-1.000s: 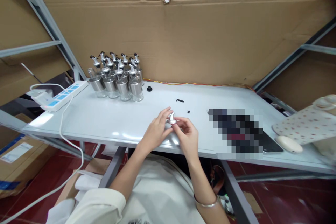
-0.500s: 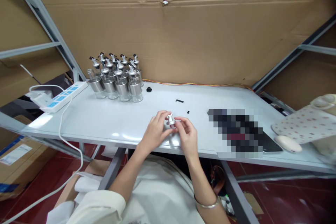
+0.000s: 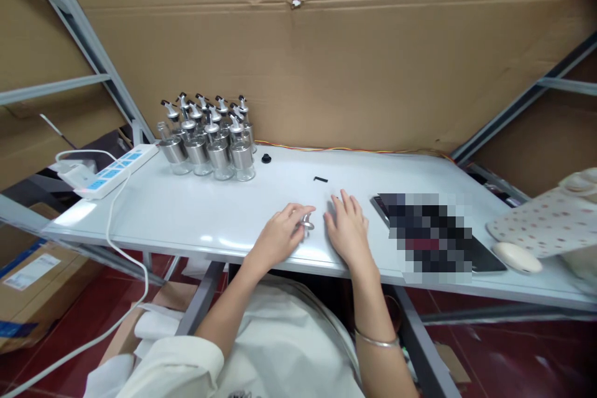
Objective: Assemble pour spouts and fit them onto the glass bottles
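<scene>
Twelve bottles (image 3: 219, 157), one held spout (image 3: 306, 222)

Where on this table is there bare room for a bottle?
Bare tabletop lies between the white cord, the glass bottles and your left hand; another patch lies behind the dark device, right of the black L-shaped piece. Crowded: left rear, among the glass bottles.

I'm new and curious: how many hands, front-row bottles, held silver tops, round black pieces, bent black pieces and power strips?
Left hand and right hand: 2
Front-row bottles: 4
Held silver top: 1
Round black piece: 1
Bent black piece: 1
Power strip: 1
Total: 10
</scene>
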The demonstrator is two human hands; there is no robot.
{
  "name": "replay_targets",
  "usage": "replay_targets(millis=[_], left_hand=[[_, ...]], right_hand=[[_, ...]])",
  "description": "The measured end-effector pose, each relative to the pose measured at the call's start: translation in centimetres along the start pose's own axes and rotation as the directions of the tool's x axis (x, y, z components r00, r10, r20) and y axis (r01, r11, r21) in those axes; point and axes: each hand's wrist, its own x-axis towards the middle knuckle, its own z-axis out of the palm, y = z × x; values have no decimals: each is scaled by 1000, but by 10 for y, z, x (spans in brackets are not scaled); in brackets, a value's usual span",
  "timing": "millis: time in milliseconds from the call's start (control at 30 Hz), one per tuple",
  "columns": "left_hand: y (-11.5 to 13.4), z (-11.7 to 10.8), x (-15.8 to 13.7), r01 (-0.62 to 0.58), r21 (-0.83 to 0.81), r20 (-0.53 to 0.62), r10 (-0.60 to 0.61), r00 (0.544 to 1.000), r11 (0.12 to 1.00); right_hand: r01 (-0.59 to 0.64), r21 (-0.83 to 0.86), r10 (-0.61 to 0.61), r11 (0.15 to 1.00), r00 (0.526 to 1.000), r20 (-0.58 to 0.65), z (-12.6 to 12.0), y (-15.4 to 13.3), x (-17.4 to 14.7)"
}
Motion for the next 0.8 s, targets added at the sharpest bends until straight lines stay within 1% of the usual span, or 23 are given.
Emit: replay_targets(millis=[67,133,233,367,467,600,700,800], left_hand=[[-2,1,-1,-17,-33,1,17,1000,999],[-5,3,-1,-33,-57,-14,32,999,998],[-9,4,-1,-49,-83,-60,44,997,995],[-8,4,-1,-18,-93,-123,7,992,995],[-5,2,-1,14,-100,-120,-26,992,995],[-1,0,-1,52,-112,-106,-64,992,992],[0,-1,-1,88,-101,-67,-95,993,991],[1,0,-1,127,-95,-79,-135,988,987]], right_hand=[[14,-55,-12,998,999,36,4,1,-1],[18,-53,-17,998,1000,11,6,3,-1],[26,55,-23,998,998,-55,6,9,0],[27,232,-16,972,999,-47,5,11,3],[4,247,4,969,1000,-31,6,3,3],[34,227,-34,973,999,-3,5,-11,0],[-5,288,7,958,1000,-5,2,-18,-2],[-50,385,59,922,998,-11,1,-27,-2]])
